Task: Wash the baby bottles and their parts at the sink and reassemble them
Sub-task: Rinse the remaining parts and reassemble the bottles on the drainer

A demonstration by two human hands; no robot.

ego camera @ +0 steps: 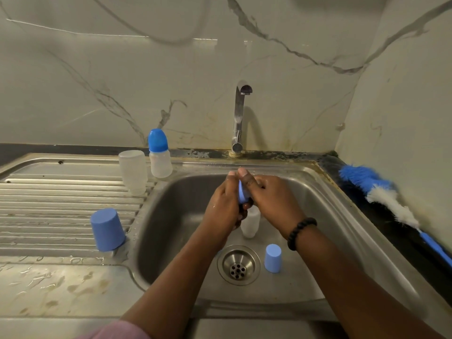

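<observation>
Over the steel sink (pixel 171 241), my left hand (pixel 223 204) and my right hand (pixel 271 194) meet around a small blue bottle part (pixel 242 195), both gripping it. Just below them a clear bottle body (pixel 250 222) stands in the basin. A small blue cap (pixel 272 258) sits upside down beside the drain (pixel 238 265). On the drainboard a larger blue cap (pixel 107 230) rests upside down, a clear bottle (pixel 133 171) stands inverted, and an assembled bottle with a blue cap (pixel 159 154) stands upright at the sink's back rim.
The tap (pixel 239 116) rises behind the basin; no water is seen running. A blue and white bottle brush (pixel 389 199) lies on the dark counter at the right. The ribbed drainboard (pixel 49 199) is wet. Marble wall panels close off the back and right.
</observation>
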